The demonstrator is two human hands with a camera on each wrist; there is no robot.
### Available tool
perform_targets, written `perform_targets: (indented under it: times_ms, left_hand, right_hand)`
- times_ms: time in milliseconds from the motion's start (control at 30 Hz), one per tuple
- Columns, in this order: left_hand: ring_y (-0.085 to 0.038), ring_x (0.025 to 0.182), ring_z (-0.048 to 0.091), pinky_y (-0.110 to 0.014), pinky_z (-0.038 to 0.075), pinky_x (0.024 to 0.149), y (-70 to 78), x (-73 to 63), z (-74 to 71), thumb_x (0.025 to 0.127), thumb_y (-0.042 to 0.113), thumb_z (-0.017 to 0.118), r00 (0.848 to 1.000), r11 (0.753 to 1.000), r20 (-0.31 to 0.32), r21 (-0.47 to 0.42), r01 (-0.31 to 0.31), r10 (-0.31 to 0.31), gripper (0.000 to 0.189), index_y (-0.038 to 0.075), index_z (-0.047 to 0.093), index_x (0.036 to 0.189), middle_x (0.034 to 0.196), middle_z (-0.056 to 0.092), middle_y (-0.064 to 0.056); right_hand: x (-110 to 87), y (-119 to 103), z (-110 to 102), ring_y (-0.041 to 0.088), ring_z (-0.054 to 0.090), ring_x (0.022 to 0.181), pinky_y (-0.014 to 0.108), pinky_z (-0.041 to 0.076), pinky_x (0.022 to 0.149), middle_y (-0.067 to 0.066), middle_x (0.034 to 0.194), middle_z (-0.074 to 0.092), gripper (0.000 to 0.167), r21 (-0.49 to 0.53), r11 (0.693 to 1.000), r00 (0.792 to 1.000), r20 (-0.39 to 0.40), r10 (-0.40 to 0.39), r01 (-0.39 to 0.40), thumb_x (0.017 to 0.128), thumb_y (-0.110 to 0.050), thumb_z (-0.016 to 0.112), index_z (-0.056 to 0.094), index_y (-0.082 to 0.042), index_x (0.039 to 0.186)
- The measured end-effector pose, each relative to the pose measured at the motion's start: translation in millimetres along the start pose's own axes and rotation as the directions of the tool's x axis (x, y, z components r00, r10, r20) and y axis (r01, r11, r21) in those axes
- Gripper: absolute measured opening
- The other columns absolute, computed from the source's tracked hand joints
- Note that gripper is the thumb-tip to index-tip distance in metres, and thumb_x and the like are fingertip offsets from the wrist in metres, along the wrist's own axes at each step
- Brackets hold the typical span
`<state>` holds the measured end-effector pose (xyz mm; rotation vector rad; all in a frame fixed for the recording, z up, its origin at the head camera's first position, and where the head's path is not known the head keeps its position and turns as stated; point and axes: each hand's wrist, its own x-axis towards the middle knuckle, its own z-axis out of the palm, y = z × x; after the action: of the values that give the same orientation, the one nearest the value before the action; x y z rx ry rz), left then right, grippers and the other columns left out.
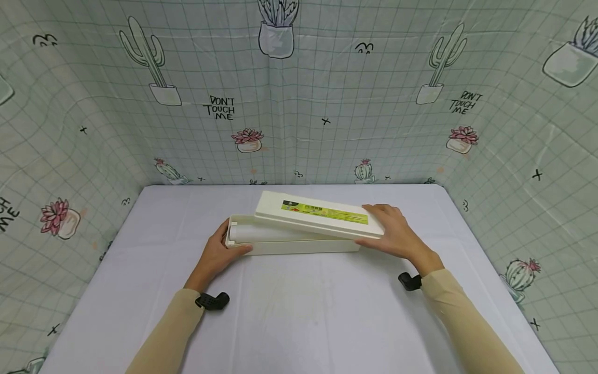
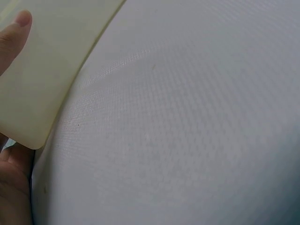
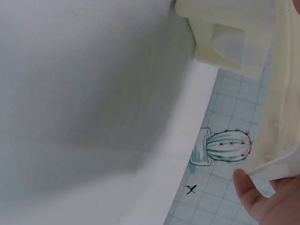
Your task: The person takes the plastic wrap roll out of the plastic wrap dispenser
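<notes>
A long cream plastic box (image 1: 299, 248) stands on the table with a white roll (image 1: 266, 232) lying inside it. The left hand (image 1: 216, 255) grips the box's left end, thumb on the front wall, its other fingers partly hidden behind. In the left wrist view that thumb (image 2: 13, 40) presses on the box wall (image 2: 51, 61). The right hand (image 1: 397, 231) holds the right end of the box's lid (image 1: 320, 214), which bears a yellow-green label and sits askew over the box. The right wrist view shows the lid's underside (image 3: 283, 89) apart from the box's end (image 3: 206, 54).
A white cloth covers the table (image 1: 289, 317). Behind it and at both sides hangs a pale green gridded curtain (image 1: 299, 93) printed with cacti. A black device (image 1: 213, 301) is strapped on the left wrist, another (image 1: 409, 281) on the right.
</notes>
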<state>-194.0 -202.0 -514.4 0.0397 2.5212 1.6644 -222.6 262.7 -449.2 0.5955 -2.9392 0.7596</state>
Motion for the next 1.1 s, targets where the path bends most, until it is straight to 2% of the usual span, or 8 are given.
perform_targets:
  times_ms: [300, 533, 667, 1100]
  left_hand:
    - [-0.034, 0.13, 0.056, -0.05, 0.046, 0.108, 2.0, -1.9, -0.4, 0.086, 0.034, 0.086, 1.0, 1.0, 0.002, -0.014, -0.004, 0.004, 0.106, 0.015, 0.019, 0.166, 0.154, 0.047, -0.016]
    - [-0.034, 0.133, 0.055, -0.05, 0.045, 0.109, 1.2, -1.2, -0.2, 0.086, 0.032, 0.086, 1.0, 0.999, 0.006, -0.038, -0.008, 0.009, 0.106, 0.015, 0.019, 0.166, 0.155, 0.046, -0.016]
    - [-0.034, 0.133, 0.055, -0.05, 0.044, 0.11, 2.0, -1.0, -0.3, 0.086, 0.032, 0.086, 1.0, 1.0, 0.002, -0.024, -0.011, 0.011, 0.106, 0.014, 0.019, 0.166, 0.155, 0.046, -0.016]
    - [-0.035, 0.136, 0.053, -0.051, 0.043, 0.112, 0.6, -0.4, 0.2, 0.086, 0.03, 0.086, 1.0, 0.999, 0.002, -0.022, -0.027, 0.027, 0.105, 0.014, 0.019, 0.166, 0.156, 0.045, -0.017]
  right_hand:
    - [-7.1, 9, -5, 0.042, 0.044, 0.131, 0.061, 0.038, 0.102, 0.018, 0.146, 0.055, 0.091, 0.008, 1.0, 0.999, -0.029, 0.016, -0.016, 0.077, -0.052, 0.087, 0.051, -0.015, 0.152]
    - [-12.1, 15, -11, 0.043, 0.043, 0.132, 0.063, 0.037, 0.103, 0.02, 0.147, 0.053, 0.094, 0.012, 0.999, 0.998, -0.022, 0.053, -0.053, 0.077, -0.053, 0.087, 0.049, -0.013, 0.153]
    - [-15.1, 20, -14, 0.045, 0.043, 0.132, 0.064, 0.037, 0.103, 0.021, 0.146, 0.053, 0.094, 0.009, 0.999, 0.998, -0.032, 0.052, -0.052, 0.077, -0.051, 0.088, 0.05, -0.01, 0.152]
    - [-28.3, 37, -25, 0.047, 0.043, 0.128, 0.063, 0.036, 0.097, 0.023, 0.144, 0.053, 0.089, 0.015, 0.997, 0.994, -0.081, 0.076, -0.075, 0.078, -0.048, 0.088, 0.053, -0.011, 0.15]
